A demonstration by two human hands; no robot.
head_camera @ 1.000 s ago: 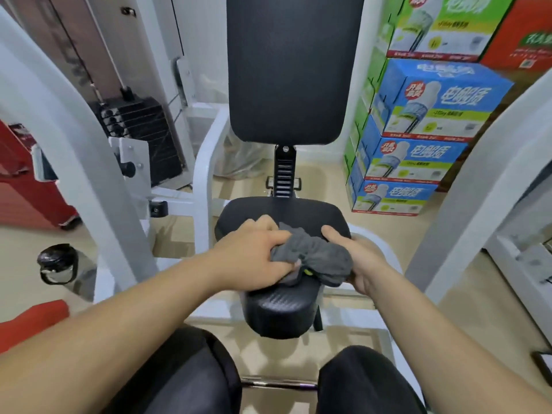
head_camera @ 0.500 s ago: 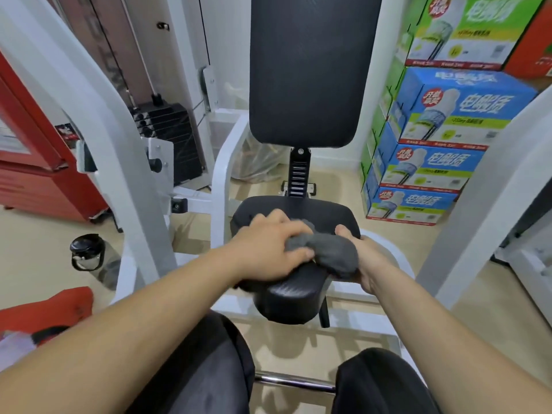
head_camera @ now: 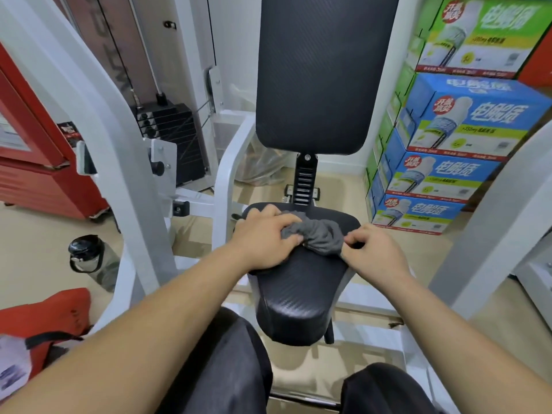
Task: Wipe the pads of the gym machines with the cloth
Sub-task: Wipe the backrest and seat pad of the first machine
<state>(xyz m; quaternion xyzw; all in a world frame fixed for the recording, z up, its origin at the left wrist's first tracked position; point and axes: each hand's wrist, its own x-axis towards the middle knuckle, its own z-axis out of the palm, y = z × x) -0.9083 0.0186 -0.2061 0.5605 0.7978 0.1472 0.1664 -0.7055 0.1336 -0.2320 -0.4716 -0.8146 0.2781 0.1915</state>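
The person sits in front of a white gym machine, both bare forearms stretched forward. The grey cloth lies bunched on the rear part of the black seat pad, close to where the seat meets the post of the back rest. The left hand lies on top of the left end of the cloth, its fingers curled over the fabric and pressing it onto the pad. The right hand is at the right end of the cloth, at the edge of the seat; its fingers are bent and they pinch the fabric there. The front part of the seat pad is uncovered.

Above the seat stands the tall black back pad, upright. To the left, behind the white frame, is a black weight stack. A dark water bottle stands on the floor beside the frame, and a red cabinet is further left. On the right side, blue and green cartons are piled one on another against the wall.
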